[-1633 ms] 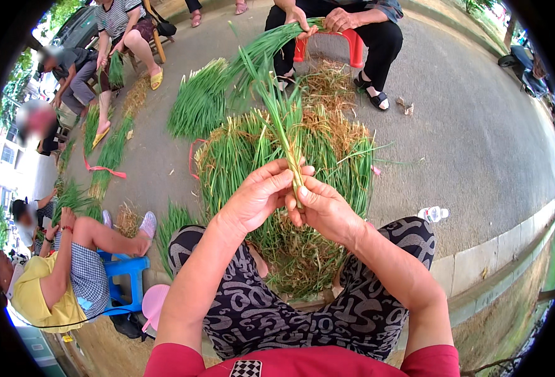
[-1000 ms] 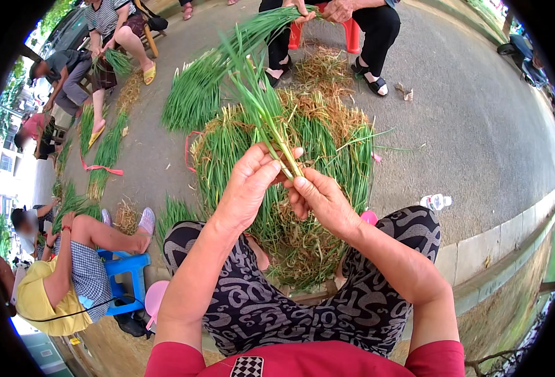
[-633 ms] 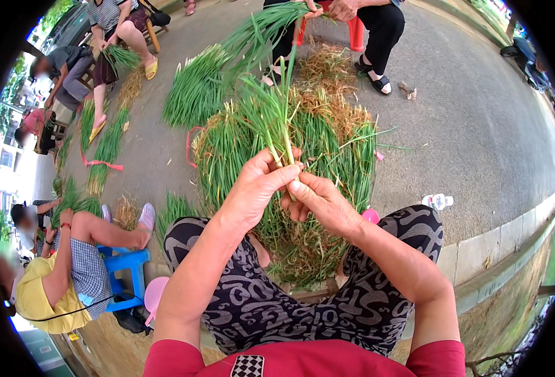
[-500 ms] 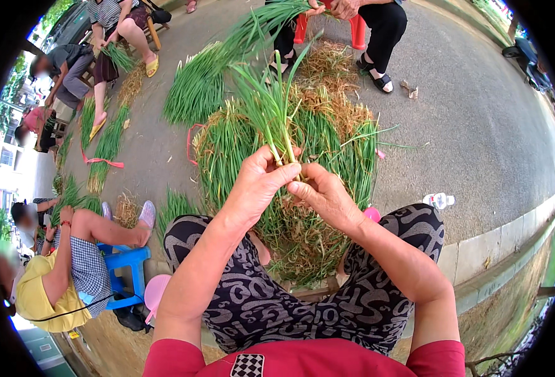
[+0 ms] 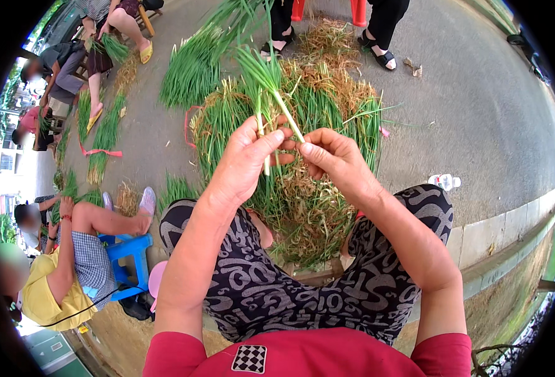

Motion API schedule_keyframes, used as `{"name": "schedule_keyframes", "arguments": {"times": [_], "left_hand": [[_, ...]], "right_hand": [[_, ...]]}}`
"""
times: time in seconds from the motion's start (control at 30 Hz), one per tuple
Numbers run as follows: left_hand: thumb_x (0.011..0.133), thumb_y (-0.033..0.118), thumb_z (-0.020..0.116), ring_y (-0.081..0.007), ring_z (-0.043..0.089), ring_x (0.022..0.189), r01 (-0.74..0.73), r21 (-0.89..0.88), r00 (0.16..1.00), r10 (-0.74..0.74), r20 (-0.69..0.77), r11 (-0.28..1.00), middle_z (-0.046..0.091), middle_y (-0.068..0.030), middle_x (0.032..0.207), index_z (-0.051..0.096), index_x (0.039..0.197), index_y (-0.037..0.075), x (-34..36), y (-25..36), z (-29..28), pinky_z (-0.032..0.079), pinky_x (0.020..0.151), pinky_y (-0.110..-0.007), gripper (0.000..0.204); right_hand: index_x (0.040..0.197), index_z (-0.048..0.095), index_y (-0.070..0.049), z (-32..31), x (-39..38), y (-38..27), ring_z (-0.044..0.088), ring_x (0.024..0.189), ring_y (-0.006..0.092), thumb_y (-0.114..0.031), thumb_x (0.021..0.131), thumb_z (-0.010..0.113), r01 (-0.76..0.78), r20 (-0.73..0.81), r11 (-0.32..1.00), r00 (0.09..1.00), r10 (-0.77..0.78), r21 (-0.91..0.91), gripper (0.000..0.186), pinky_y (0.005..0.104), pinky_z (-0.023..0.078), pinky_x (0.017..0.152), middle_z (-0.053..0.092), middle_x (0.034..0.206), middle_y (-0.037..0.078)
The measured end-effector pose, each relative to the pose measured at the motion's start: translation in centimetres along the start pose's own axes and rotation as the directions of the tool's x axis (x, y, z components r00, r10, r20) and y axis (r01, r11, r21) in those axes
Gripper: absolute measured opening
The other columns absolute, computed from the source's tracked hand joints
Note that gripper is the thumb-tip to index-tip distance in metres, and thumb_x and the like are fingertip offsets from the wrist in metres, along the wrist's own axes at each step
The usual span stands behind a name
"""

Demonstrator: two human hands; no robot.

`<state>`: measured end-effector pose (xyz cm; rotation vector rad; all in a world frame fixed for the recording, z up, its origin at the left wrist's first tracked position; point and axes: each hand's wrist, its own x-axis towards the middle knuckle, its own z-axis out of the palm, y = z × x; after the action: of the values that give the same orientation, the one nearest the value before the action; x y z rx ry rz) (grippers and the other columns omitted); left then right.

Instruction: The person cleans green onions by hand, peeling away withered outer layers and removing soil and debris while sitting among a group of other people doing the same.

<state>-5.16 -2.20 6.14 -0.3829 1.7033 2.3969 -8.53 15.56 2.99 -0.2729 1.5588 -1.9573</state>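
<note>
My left hand [image 5: 245,158] pinches a few pale-stemmed green stalks [image 5: 260,94] between thumb and fingers, their leafy tops pointing away from me. Beside it, slightly lower on the right, my right hand [image 5: 334,163] grips the lower end of one thicker stalk [image 5: 289,116] with thumb and forefinger, angled apart from those in my left. Both hands are over a large heap of green stalks [image 5: 328,103] mixed with dry brown leaves [image 5: 299,226], which lies between and beyond my legs.
A co-worker's black-trousered legs [image 5: 384,31] stand by a red stool [image 5: 356,14] ahead. Several seated people [image 5: 58,283] work along the left, near a blue stool [image 5: 123,251], pink ribbon [image 5: 102,152] and rows of stalks [image 5: 108,132]. A plastic bottle [image 5: 444,182] lies right; a curb [image 5: 478,239] runs near it.
The stalks in my hands have spread apart, with one now held separately at an angle by my right hand. The whole scene sits higher in the picture, and both hands appear higher too.
</note>
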Motion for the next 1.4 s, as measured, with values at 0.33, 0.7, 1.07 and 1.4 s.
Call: {"name": "schedule_keyframes", "arguments": {"times": [0.33, 0.7, 1.07, 1.4], "left_hand": [[0.095, 0.021, 0.05, -0.0037, 0.039, 0.051, 0.256, -0.511, 0.966, -0.241, 0.096, 0.821, 0.057, -0.002, 0.08, 0.056, 0.102, 0.003, 1.6, 0.3, -4.5, 0.03, 0.04, -0.017, 0.02], [0.097, 0.029, 0.045, -0.008, 0.035, 0.047, -0.466, -0.636, 0.868, 0.177, -0.465, 0.615, 0.047, -0.0017, 0.068, 0.053, 0.09, 0.003, 1.3, 3.7, -10.3, 0.027, 0.039, -0.021, 0.028], [0.096, 0.044, 0.041, -0.0099, 0.032, 0.047, -0.582, -0.655, 0.797, 0.177, -0.577, 0.482, 0.033, 0.0018, 0.057, 0.041, 0.071, 0.008, 0.2, 5.8, -19.1, 0.028, 0.041, -0.024, 0.044], [0.095, 0.008, 0.045, -0.0135, 0.051, 0.066, -0.359, -0.8, 0.915, 0.013, -0.403, 0.481, 0.057, -0.0108, 0.087, 0.05, 0.091, 0.004, 1.5, 4.8, -10.5, 0.043, 0.055, -0.026, 0.008]], "right_hand": [[0.098, 0.059, -0.001, -1.4, 0.3, -0.8, 0.05, 0.058, 0.0094, -0.022, 0.091, 0.06, -0.083, -0.018, 0.934, 0.995, 0.096, 0.349, 0.022, 0.0228, 0.041, 0.054, 0.053, 0.066, 0.0], [0.097, 0.062, -0.002, -2.4, 0.2, -1.2, 0.053, 0.06, 0.0079, -0.023, 0.093, 0.056, -0.041, -0.028, 0.878, 0.998, 0.062, 0.476, 0.021, 0.0219, 0.043, 0.056, 0.057, 0.07, -0.001], [0.098, 0.059, -0.002, -4.3, 0.1, -1.5, 0.05, 0.063, 0.01, -0.021, 0.096, 0.05, 0.042, -0.121, 0.786, 0.992, 0.043, 0.617, 0.021, 0.0235, 0.042, 0.058, 0.054, 0.074, -0.001], [0.1, 0.058, -0.003, -5.2, 0.1, -1.9, 0.051, 0.062, 0.0091, -0.02, 0.095, 0.052, 0.074, -0.167, 0.821, 0.986, 0.027, 0.567, 0.019, 0.0227, 0.044, 0.058, 0.054, 0.075, -0.001]]}}
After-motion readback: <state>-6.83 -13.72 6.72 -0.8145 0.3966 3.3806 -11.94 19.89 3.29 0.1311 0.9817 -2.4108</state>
